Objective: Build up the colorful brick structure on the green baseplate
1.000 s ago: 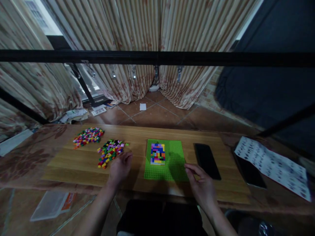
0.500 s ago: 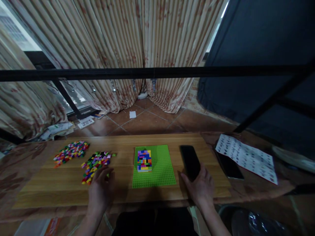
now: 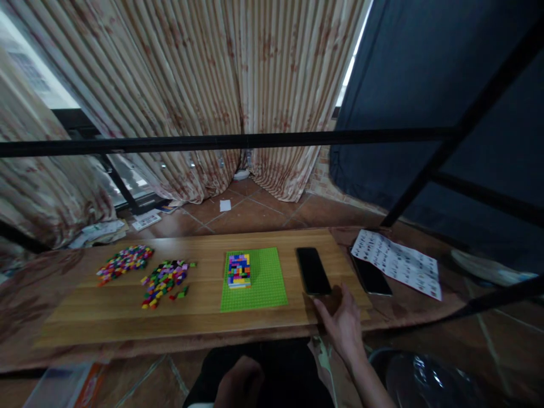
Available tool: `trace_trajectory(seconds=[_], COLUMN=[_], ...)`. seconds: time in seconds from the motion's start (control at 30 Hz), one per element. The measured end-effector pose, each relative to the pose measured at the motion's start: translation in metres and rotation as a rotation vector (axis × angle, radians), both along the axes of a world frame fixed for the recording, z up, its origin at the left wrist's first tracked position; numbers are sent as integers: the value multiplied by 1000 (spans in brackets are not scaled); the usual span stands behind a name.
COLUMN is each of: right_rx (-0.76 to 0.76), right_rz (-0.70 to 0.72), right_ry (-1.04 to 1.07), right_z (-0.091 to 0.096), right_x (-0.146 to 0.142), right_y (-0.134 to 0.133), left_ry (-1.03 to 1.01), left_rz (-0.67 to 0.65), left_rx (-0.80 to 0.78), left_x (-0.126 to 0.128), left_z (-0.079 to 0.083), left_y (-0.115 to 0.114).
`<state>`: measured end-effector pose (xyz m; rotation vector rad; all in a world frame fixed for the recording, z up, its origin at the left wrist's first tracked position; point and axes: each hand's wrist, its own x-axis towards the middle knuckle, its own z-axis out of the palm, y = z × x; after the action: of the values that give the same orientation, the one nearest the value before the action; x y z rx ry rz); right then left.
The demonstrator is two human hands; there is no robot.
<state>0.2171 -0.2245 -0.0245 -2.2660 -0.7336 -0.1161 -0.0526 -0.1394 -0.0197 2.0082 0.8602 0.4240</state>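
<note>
My right hand (image 3: 343,324) is just below a black phone (image 3: 313,271) lying on the wooden board. Its thumb and fingers are spread, with nothing between them. Over my lap is my left hand (image 3: 242,381), dark and blurred, its fingers not clear. A green baseplate (image 3: 267,277) lies mid-board, bearing a low block of multicoloured bricks (image 3: 239,270) at its left side. Two piles of loose small bricks lie to the left: a farther pile (image 3: 126,262) and a nearer pile (image 3: 168,277). A few bricks sit slightly apart from the nearer one.
The wooden board (image 3: 127,317) rests on a brown cloth. At right, a printed sheet (image 3: 402,263) partly covers a second dark device (image 3: 374,279). A black rail (image 3: 263,140) crosses beyond the board, before striped curtains (image 3: 191,85). A plastic-covered container (image 3: 425,379) stands lower right.
My left hand has left the nearer brick pile and moved down and right to my lap. My right hand has let go of the phone and drawn back. The view has shifted.
</note>
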Motion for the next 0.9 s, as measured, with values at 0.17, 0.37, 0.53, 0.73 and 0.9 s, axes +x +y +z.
trace_trajectory(seconds=[0.17,0.37,0.53,0.73,0.9], right_rx=[-24,-72,-111,-134,-173], right_rz=[50,86,85,99,33], right_ry=[23,38,-36,-149,-184], right_z=[-5,-4,0,10,9], right_x=[4,2,-1,-19,-20], right_y=[-9,-4,2,25,38], left_ry=[11,2,25,-17,-27], left_rz=[41,73,149,223,262], left_rx=[45,-12,-101,-191,-239], left_x=[4,0,-6,-26,-43], left_z=[12,13,19,22,17], left_y=[-7,-10,1,23,30])
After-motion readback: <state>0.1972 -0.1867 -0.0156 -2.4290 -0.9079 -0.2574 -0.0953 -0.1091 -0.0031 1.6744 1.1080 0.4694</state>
